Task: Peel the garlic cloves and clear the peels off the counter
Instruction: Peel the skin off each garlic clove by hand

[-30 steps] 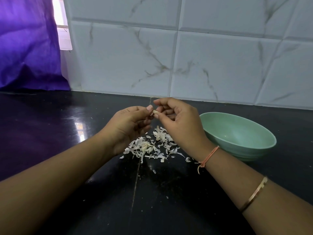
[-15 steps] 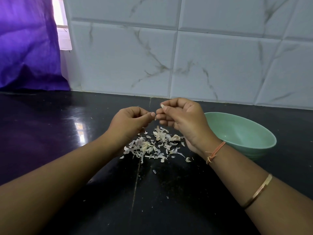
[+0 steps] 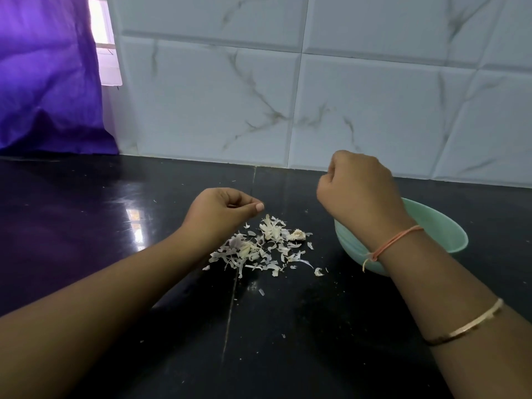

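Note:
A pile of white garlic peels (image 3: 259, 250) lies on the black counter (image 3: 86, 226) between my hands. A thicker pale lump (image 3: 298, 234) sits at the pile's right edge. My left hand (image 3: 223, 208) hovers just above and left of the pile, fingers curled and thumb tip pressed to them, with nothing visible in it. My right hand (image 3: 357, 191) is raised over the near-left rim of the green bowl (image 3: 449, 234) with its fingers closed in a fist. Whatever it holds is hidden behind the fingers. The bowl's inside is mostly covered by my wrist.
A white marble-tile wall (image 3: 316, 96) runs along the back of the counter. A purple curtain (image 3: 43, 82) hangs at the far left. Small peel scraps (image 3: 261, 292) lie scattered nearer to me than the pile.
My hands, together over the pile pinching a garlic clove, have separated. The right hand has moved right and up over the bowl; the left has stayed near the pile.

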### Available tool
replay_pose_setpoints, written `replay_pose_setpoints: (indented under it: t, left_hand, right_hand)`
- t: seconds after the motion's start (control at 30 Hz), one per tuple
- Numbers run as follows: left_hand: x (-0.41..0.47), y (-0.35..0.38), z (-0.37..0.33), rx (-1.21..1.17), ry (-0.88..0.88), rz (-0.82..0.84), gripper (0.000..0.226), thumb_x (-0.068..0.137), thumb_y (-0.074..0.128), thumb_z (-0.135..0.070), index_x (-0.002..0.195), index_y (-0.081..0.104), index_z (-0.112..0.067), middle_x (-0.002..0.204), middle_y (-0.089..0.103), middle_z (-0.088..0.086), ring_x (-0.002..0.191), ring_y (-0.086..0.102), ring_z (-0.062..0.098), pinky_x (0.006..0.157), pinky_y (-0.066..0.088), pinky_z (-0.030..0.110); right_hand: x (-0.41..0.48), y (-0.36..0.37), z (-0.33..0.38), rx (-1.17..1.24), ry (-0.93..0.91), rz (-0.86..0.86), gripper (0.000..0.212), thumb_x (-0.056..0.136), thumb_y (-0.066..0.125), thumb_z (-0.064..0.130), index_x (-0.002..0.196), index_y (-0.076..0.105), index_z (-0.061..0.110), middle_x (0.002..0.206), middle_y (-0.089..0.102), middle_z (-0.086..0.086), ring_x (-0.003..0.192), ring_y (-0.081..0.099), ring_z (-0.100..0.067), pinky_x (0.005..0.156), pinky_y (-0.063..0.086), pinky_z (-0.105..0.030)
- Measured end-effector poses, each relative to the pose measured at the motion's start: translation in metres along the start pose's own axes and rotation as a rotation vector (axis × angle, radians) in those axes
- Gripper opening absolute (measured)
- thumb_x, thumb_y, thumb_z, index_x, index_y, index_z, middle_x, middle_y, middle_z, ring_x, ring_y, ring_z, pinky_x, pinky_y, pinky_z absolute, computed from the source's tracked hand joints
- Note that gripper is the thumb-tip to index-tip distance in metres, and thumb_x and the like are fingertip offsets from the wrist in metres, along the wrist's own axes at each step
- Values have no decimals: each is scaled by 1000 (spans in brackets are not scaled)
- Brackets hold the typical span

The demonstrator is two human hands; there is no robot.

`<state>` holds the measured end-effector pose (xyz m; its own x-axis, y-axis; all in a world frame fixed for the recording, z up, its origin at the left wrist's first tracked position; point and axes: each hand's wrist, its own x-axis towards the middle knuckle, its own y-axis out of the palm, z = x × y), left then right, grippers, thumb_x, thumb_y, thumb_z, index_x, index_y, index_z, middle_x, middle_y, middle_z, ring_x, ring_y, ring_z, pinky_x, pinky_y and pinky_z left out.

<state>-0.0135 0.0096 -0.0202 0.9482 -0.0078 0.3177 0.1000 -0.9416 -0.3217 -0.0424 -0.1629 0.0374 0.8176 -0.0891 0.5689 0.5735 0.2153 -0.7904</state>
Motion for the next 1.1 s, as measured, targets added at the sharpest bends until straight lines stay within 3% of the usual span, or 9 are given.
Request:
replay_pose_setpoints:
  t: [0.1,0.17,0.3,0.43,0.57,0.67,0.77,0.97,1.1]
  left_hand:
    - [-2,-1,-2,21,7,-11,27,78,70,-37,65,69,-13,64,63,11,59,49,12,61,42,25]
    - [-2,-1,-2,32,-1,-8,33,79,68,-40,62,69,-12,72,67,17,64,53,17,66,48,32]
    - [-1,-2,-1,39,-16,-16,36,79,68,-39,61,68,-9,73,70,13,67,56,19,75,52,41]
    - [1,-2,0,27,-18,-47,28,80,70,-34,68,66,-8,60,61,3,58,51,12,66,49,33]
    - [3,-3,2,2,-15,-40,8,81,70,-16,78,64,-20,68,62,-4,62,55,10,68,48,31]
    - [5,-3,4,-14,-17,-42,16,81,69,-9,80,61,-23,69,63,-5,67,58,10,75,50,34]
    - [5,-3,4,-15,-17,-35,16,81,69,-10,80,61,-24,71,63,-4,66,57,9,75,49,33]
    - [4,-2,4,-11,-10,-32,14,81,69,-11,81,62,-23,73,65,0,65,56,8,68,46,28]
    - [3,-3,4,-3,-14,-27,13,81,69,-12,81,63,-23,74,65,0,66,57,9,69,48,30]
  right_hand:
    - [-3,-10,-5,-107,127,175,21,84,46,10,65,36,9,68,37,-4,77,41,-29,66,31,-29]
    - [-4,-13,-5,-145,174,254,15,84,46,10,72,38,11,75,39,-4,81,40,-29,69,32,-29]
    - [-6,-16,-3,-188,193,302,5,85,46,11,86,46,16,92,47,-7,97,52,-32,72,32,-29]
    - [-2,-10,-3,-205,151,196,20,86,45,13,67,39,13,74,39,-4,79,40,-29,68,31,-30]
    - [1,5,4,-84,-166,42,22,87,42,10,96,61,5,97,56,-10,93,50,-28,72,36,-30]
    - [-4,22,13,1,-412,122,27,88,41,6,106,62,8,110,57,-8,104,52,-26,86,41,-34]
    - [-9,43,17,-39,-533,256,34,88,41,2,116,58,13,118,53,-5,111,50,-25,88,41,-35]
    - [-11,70,9,-37,-492,478,39,86,47,1,120,59,17,119,53,-5,110,52,-26,88,44,-38]
    - [-7,69,7,-9,-389,401,29,90,45,5,112,63,14,113,56,-7,107,53,-26,85,43,-34]
